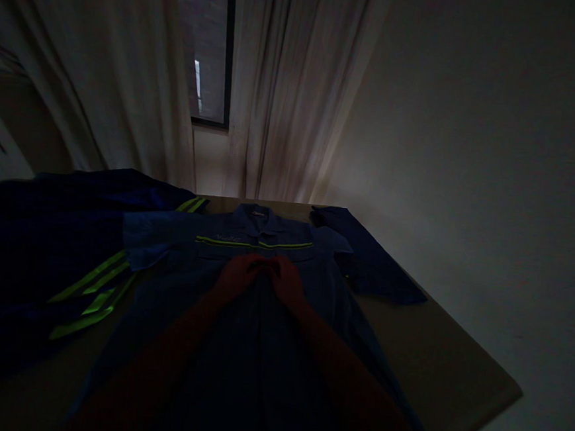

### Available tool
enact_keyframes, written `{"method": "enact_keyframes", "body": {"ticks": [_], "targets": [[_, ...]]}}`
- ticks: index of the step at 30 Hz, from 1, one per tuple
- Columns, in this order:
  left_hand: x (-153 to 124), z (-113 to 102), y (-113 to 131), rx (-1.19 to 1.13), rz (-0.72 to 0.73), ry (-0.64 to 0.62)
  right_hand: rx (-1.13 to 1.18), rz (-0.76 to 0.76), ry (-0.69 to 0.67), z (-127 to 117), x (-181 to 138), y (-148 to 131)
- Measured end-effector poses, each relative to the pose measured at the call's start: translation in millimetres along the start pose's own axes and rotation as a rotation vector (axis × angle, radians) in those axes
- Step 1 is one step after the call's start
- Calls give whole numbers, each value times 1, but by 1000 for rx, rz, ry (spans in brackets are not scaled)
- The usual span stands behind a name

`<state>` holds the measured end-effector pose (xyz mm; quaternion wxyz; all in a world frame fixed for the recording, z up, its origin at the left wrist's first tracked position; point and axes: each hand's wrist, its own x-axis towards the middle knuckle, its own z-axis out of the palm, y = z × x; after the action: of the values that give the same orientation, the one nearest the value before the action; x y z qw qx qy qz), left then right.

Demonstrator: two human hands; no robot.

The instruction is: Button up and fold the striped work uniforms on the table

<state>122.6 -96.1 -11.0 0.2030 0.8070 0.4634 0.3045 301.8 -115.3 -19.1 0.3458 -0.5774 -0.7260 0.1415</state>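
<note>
A dark blue work shirt [275, 241] with a yellow-green reflective chest stripe lies flat and face up on the table [435, 360]. My left hand [235, 278] and my right hand [287, 280] rest side by side on the shirt's front, just below the stripe, with their fingertips meeting at the middle placket. The fingers look curled together over the cloth, but the dim light hides whether they pinch it. Both forearms stretch over the lower part of the shirt.
A heap of dark blue garments [50, 250] with yellow-green stripes covers the table's left side. Another dark blue piece [364, 255] lies to the right of the shirt. Pale curtains [287, 89] and a window [208, 50] stand behind; a bare wall [486, 158] is on the right.
</note>
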Motion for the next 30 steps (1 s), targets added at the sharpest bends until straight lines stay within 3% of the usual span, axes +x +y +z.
{"method": "enact_keyframes", "body": {"ticks": [6, 12, 30], "targets": [[-4, 1, 5, 65, 12, 6, -21, -65, -10, 2, 0, 0], [-7, 3, 14, 234, 2, 0, -39, -30, -27, 0, 1, -3], [-6, 6, 10, 318, 78, 3, -48, 1, -42, 0, 1, -5]]}}
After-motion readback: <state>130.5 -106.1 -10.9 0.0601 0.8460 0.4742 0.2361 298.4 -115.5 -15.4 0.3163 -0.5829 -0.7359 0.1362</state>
